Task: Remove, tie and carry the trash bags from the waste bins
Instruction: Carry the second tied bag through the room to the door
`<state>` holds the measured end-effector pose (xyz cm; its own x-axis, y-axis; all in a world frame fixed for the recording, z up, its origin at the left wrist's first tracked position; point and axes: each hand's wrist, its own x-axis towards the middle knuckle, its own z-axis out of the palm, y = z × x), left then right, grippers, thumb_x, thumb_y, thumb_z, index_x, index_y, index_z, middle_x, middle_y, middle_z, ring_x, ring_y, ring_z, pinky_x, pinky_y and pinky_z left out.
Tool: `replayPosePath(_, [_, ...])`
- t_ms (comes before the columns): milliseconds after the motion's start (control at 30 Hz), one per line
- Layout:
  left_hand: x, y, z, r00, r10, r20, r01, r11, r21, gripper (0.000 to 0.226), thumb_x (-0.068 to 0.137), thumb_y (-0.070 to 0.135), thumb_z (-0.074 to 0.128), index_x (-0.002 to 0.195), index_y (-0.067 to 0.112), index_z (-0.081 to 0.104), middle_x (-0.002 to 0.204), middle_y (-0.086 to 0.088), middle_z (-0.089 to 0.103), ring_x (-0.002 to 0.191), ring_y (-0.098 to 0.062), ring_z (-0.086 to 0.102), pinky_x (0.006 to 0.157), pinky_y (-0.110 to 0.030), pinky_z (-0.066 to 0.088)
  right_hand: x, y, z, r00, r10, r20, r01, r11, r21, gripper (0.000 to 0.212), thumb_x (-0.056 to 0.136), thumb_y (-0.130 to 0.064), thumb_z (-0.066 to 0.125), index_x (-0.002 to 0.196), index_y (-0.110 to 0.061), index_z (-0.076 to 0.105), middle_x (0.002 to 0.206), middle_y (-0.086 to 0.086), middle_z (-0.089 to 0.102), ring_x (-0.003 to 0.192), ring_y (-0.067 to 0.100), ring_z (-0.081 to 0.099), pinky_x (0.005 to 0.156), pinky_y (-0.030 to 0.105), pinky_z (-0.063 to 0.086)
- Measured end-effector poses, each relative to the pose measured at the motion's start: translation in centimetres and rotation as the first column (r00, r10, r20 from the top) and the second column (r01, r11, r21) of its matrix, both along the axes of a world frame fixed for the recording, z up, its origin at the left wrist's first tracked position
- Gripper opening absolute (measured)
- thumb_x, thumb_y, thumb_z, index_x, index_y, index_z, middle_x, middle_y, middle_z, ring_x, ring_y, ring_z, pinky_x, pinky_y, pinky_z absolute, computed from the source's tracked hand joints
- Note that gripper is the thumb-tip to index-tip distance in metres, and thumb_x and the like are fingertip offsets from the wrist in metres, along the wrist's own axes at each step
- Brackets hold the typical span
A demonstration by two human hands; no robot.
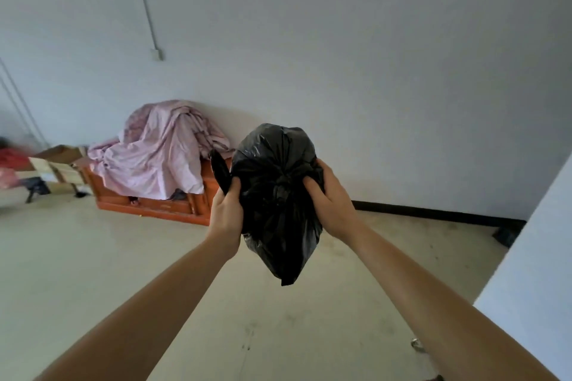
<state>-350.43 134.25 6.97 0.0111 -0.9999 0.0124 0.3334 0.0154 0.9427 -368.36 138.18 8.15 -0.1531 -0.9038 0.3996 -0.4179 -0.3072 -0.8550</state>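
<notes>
A full black trash bag (278,216) hangs in the air in front of me, its neck gathered into a knot at the middle. My left hand (227,210) grips a loose black flap of the bag on its left side. On the other side my right hand (329,201) grips the plastic beside the knot, fingers curled into it. No waste bin is in view.
A low orange wooden piece of furniture (161,207) covered with a pink sheet (161,158) stands against the far wall. Cardboard boxes (58,164) lie to its left. A white wall corner (532,272) juts in at right, and a small object (418,343) lies on the bare floor.
</notes>
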Motion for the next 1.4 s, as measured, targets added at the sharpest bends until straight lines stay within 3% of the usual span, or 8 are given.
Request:
replayPosePath(100, [1.8, -5.2, -0.6, 0.990, 0.140, 0.003, -0.140, 0.990, 0.016, 0.030, 0.104, 0.031, 0.048, 0.127, 0.020, 0.063, 0.121, -0.005, 0.070, 0.115, -0.024, 0.065, 0.101, -0.042, 0.051, 1.7, -7.5, -0.8, 0.994, 0.107, 0.025, -0.108, 0.994, 0.003, 0.029, 0.102, -0.028, 0.047, 0.122, -0.050, 0.044, 0.117, -0.030, 0.055, 0.109, -0.012, 0.052, 0.093, 0.010, 0.037])
replayPosePath(267, [7.9, -12.1, -2.7, 0.946, 0.324, -0.019, -0.321, 0.944, 0.077, 0.026, 0.104, 0.030, 0.048, 0.122, 0.021, 0.064, 0.117, -0.004, 0.071, 0.111, -0.022, 0.066, 0.099, -0.042, 0.052, 8.3, -19.0, -3.7, 0.954, 0.299, 0.031, -0.300, 0.954, 0.024, 0.043, 0.102, -0.031, 0.047, 0.143, -0.039, 0.040, 0.133, -0.022, 0.053, 0.124, -0.007, 0.046, 0.108, 0.021, 0.035])
replayPosePath(367, [12.3, -16.6, -3.2, 0.916, 0.402, -0.022, -0.399, 0.914, 0.075, 0.031, 0.104, 0.031, 0.048, 0.128, 0.017, 0.063, 0.119, -0.005, 0.070, 0.111, -0.023, 0.067, 0.098, -0.042, 0.052, 12.8, -24.5, -3.4, 0.914, 0.403, 0.040, -0.404, 0.915, 0.020, 0.042, 0.103, -0.021, 0.047, 0.126, -0.055, 0.040, 0.123, -0.036, 0.051, 0.116, -0.023, 0.043, 0.097, 0.004, 0.033])
replayPosePath(500, [20.2, -24.4, -3.4, 0.871, 0.487, -0.063, -0.484, 0.873, 0.064, 0.034, 0.105, 0.030, 0.048, 0.133, 0.014, 0.060, 0.121, -0.006, 0.070, 0.110, -0.024, 0.066, 0.095, -0.041, 0.053, 21.3, -33.4, -2.7, 0.864, 0.503, 0.011, -0.503, 0.864, 0.009, 0.040, 0.103, -0.020, 0.046, 0.117, -0.057, 0.043, 0.118, -0.036, 0.051, 0.111, -0.021, 0.047, 0.092, 0.002, 0.033])
replayPosePath(633, [27.2, -31.1, -1.6, 0.838, 0.538, -0.089, -0.535, 0.843, 0.057, 0.028, 0.105, 0.029, 0.048, 0.125, 0.016, 0.063, 0.115, -0.006, 0.071, 0.105, -0.023, 0.068, 0.085, -0.036, 0.054, 28.8, -41.7, -1.4, 0.822, 0.569, 0.009, -0.569, 0.822, 0.000, 0.035, 0.103, -0.026, 0.046, 0.129, -0.049, 0.043, 0.118, -0.038, 0.051, 0.118, -0.006, 0.048, 0.100, 0.018, 0.035])
replayPosePath(800, [35.1, -38.5, -1.4, 0.791, 0.606, -0.081, -0.602, 0.795, 0.072, 0.031, 0.105, 0.029, 0.047, 0.127, 0.013, 0.062, 0.111, -0.004, 0.072, 0.104, -0.023, 0.068, 0.084, -0.035, 0.054, 37.3, -50.7, -1.5, 0.753, 0.658, 0.008, -0.658, 0.753, 0.004, 0.037, 0.103, -0.026, 0.045, 0.128, -0.054, 0.044, 0.125, -0.030, 0.055, 0.120, -0.012, 0.048, 0.104, 0.020, 0.037])
replayPosePath(1033, [46.4, -50.3, -4.3, 0.724, 0.688, -0.043, -0.681, 0.724, 0.107, 0.026, 0.105, 0.028, 0.046, 0.121, 0.016, 0.062, 0.114, -0.007, 0.070, 0.107, -0.025, 0.066, 0.087, -0.036, 0.053, 50.0, -64.9, -5.3, 0.683, 0.730, 0.025, -0.731, 0.682, 0.034, 0.040, 0.101, -0.025, 0.044, 0.140, -0.036, 0.046, 0.133, -0.017, 0.057, 0.127, 0.000, 0.049, 0.113, 0.036, 0.038])
replayPosePath(1400, [66.9, -70.3, -1.9, 0.628, 0.777, 0.051, -0.779, 0.626, 0.036, 0.022, 0.106, 0.028, 0.044, 0.114, 0.022, 0.063, 0.121, -0.010, 0.069, 0.113, -0.029, 0.065, 0.099, -0.045, 0.052, 72.3, -86.7, -4.4, 0.588, 0.807, 0.048, -0.809, 0.588, 0.024, 0.042, 0.100, -0.034, 0.042, 0.142, -0.035, 0.042, 0.135, -0.012, 0.056, 0.130, 0.008, 0.049, 0.114, 0.043, 0.038])
